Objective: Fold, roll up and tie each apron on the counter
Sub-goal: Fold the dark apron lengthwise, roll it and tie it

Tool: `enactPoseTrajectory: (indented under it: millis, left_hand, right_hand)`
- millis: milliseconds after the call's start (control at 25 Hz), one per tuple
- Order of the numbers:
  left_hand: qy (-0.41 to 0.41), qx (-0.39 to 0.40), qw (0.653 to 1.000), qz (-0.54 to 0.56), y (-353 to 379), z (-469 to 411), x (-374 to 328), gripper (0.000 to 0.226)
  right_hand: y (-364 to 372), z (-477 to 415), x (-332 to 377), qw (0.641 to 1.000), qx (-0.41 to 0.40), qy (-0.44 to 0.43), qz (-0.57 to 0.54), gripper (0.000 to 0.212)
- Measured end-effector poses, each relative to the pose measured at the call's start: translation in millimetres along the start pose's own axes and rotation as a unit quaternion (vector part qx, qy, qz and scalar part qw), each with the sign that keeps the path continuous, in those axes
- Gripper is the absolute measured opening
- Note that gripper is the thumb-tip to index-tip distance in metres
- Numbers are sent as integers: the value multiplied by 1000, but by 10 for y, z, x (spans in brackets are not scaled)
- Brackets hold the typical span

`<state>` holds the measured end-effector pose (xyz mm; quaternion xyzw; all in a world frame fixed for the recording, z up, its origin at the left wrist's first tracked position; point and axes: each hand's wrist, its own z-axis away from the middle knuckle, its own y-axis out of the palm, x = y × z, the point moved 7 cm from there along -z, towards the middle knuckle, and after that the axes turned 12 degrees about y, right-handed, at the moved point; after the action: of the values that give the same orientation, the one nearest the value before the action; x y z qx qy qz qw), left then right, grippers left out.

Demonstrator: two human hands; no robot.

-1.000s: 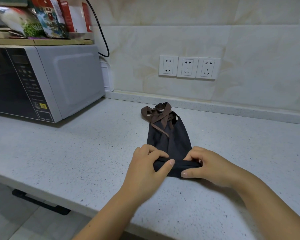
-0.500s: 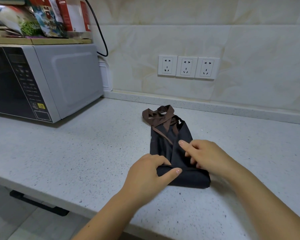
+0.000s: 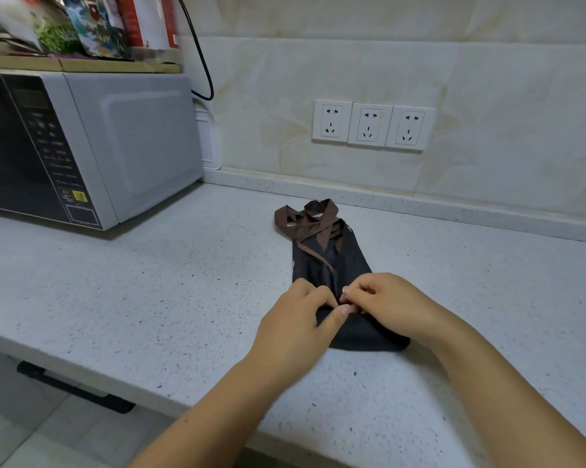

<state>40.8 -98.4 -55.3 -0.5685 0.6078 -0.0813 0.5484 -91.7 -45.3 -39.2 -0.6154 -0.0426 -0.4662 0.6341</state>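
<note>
Right hand (image 3: 387,304) has dropped back beside the left hand (image 3: 296,327), and the roll has crept farther along the apron (image 3: 332,261).

Head view: the dark apron lies folded into a narrow strip on the counter (image 3: 149,298), right of the microwave (image 3: 116,146), its near end already rolled into a thick bundle. Both hands curl their fingers over the roll's far edge, fingertips meeting mid-strip; whether the thumbs tuck beneath is hard to tell. Folding looks done and rolling is partway. The brown straps (image 3: 305,221) heaped at the far end are not yet tied.
</note>
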Motion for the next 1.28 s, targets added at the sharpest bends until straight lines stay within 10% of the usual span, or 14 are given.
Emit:
enactPoseTrajectory:
  millis: [1080, 1280]
  left_hand:
    - [170, -77, 977, -98, -35, 132, -294, 24]
    - [92, -3, 990, -107, 37, 25, -198, 42]
  right_hand:
    - [-47, 346, -235, 965, 259, 27, 24, 17]
    - [-396, 123, 87, 995, -47, -30, -88, 7]
